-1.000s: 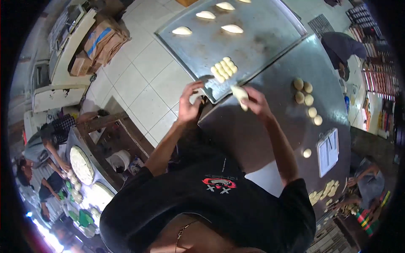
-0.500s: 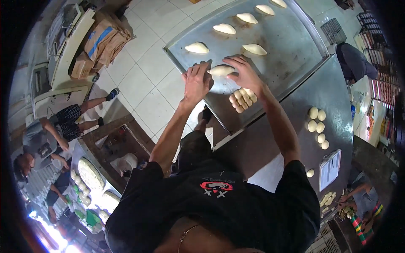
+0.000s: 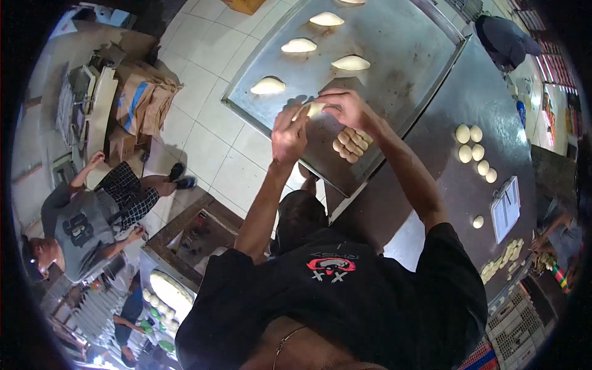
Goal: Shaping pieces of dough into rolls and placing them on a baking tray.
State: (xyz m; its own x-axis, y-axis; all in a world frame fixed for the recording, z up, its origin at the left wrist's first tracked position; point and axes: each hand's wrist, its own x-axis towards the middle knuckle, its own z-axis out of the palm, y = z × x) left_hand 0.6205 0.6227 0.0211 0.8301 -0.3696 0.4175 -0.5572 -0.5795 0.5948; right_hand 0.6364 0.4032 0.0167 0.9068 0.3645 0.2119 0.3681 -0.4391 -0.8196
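My left hand (image 3: 288, 134) and my right hand (image 3: 348, 111) meet on the near part of a metal tray (image 3: 401, 55), fingers curved round a pale oval dough piece (image 3: 312, 108) that is partly hidden by them. Just below my right hand lies a block of small dough rolls (image 3: 350, 146). Spindle-shaped dough pieces (image 3: 350, 62) lie spaced apart farther up the tray.
Several dough balls (image 3: 464, 133), a clipboard (image 3: 505, 208) and dough strips (image 3: 502, 259) lie on the steel table (image 3: 450, 105) to my right. Co-workers (image 3: 86, 231) are at left and right. A wooden-framed table (image 3: 185, 228) and brown sacks (image 3: 148, 92) are at left.
My right hand has carried a dough piece up and left onto the tray, where my left hand has joined it. The co-worker at left has moved into fuller view.
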